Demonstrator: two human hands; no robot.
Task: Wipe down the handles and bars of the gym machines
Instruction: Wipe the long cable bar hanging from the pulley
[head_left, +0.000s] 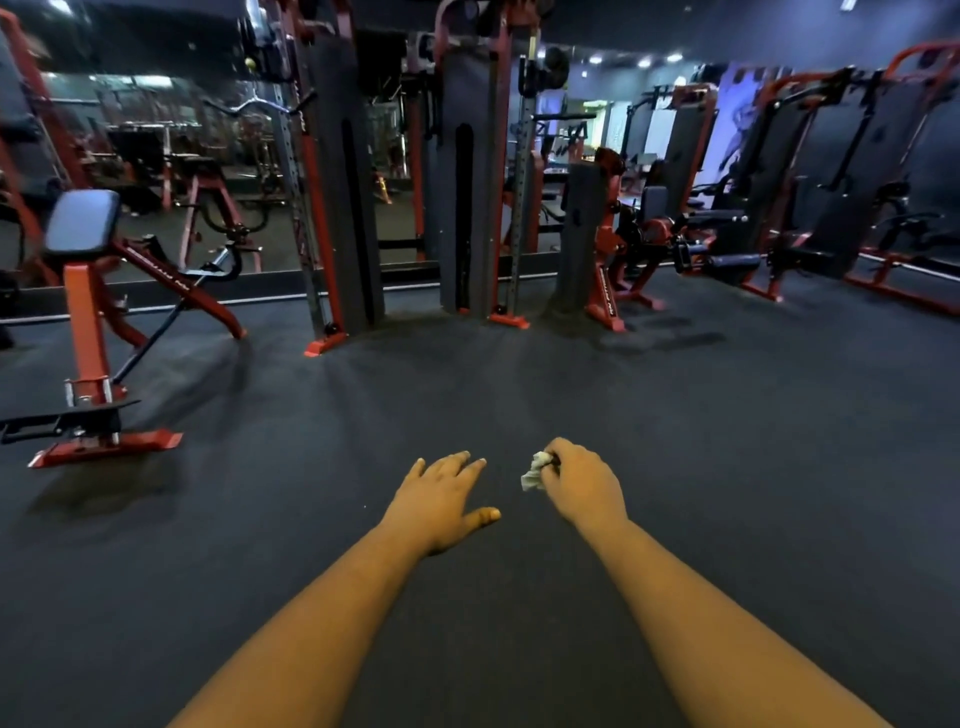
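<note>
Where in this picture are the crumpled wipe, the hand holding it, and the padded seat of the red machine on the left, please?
crumpled wipe (535, 471), head view, on its bunched middle.
right hand (582, 486), head view, on its back.
padded seat (83, 221), head view, on the cushion's middle.

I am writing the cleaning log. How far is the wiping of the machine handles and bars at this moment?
Nothing visibly shows finished wiping. In hand: the right hand holds a crumpled white cloth, while the left hand is open, both over bare floor. Left: no machine is being touched; the red bench machine and the cable towers stand ahead.
</note>
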